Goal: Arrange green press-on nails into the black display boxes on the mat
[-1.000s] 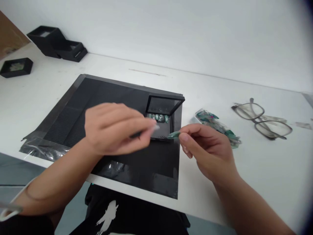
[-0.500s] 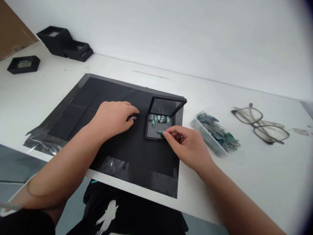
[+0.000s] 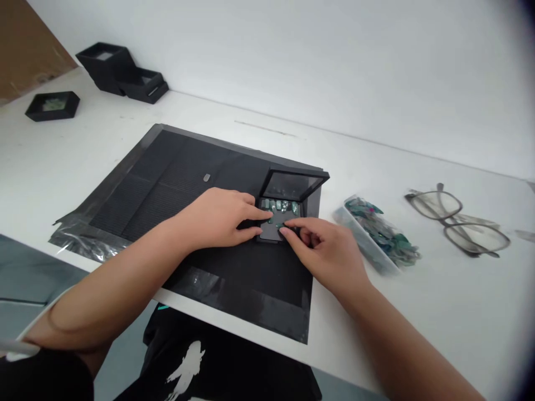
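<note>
A small black case [image 3: 272,231] lies on the dark mat, its clear-windowed lid [image 3: 295,186] raised. Inside, a row of glossy green false nails [image 3: 278,205] runs along the back. My right hand [image 3: 328,245] pinches another green false nail [image 3: 279,225] between thumb and index finger, low over the case's grey floor. My left hand [image 3: 221,217] reaches in from the left with thumb and index finger apart. Its index fingertip is by a nail at the case's left, and the thumb is at the case's edge. A small pale grey piece [image 3: 207,177] rests on the mat behind my left hand.
A clear tub [image 3: 363,239] heaped with green nails in plastic stands right of the mat [image 3: 137,184]. Eyeglasses [image 3: 453,217] lie farther right. Black boxes [image 3: 112,69] stand by the wall, and another black case [image 3: 52,106] is at far left.
My left hand has moved right, from the mat to the case, no longer with a small shiny piece at its fingertips. My right hand still pinches the green nail.
</note>
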Available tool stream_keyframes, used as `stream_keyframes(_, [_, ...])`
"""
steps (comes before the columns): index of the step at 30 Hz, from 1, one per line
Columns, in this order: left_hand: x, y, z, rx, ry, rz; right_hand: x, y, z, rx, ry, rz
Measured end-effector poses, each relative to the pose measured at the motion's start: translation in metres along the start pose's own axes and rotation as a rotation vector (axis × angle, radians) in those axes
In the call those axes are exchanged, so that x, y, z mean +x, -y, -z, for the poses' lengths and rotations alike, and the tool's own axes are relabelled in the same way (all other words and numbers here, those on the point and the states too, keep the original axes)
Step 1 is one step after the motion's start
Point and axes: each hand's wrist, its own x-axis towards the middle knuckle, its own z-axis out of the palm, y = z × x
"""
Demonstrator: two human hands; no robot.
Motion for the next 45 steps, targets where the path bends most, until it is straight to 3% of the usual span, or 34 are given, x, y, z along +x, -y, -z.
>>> stream_keyframes(8, [-0.001,-0.004,-0.002,-0.006,-0.013,-0.029,0.003,0.008,-0.006,0.004,-0.088,-0.075])
stream_keyframes(17, [0.003,-0.006,-0.002,-0.026,0.044,0.022,0.0,0.01,-0.004,0.015,-0.09,-0.082])
stream_keyframes(22, [0.004,-0.01,-0.001,-0.023,0.065,0.068,-0.003,0.008,-0.004,0.021,-0.044,-0.053])
stream_keyframes(29, [0.002,-0.012,0.001,-0.025,0.1,0.112,0.001,0.002,-0.008,-0.07,-0.089,0.027])
stream_keyframes(36, [0.0,-0.012,0.003,-0.018,0.06,0.07,-0.003,0.005,-0.006,-0.052,-0.078,0.166])
stream_keyframes(45, [0.001,-0.012,-0.003,-0.033,0.11,-0.009,-0.004,0.004,-0.005,-0.053,-0.022,0.129])
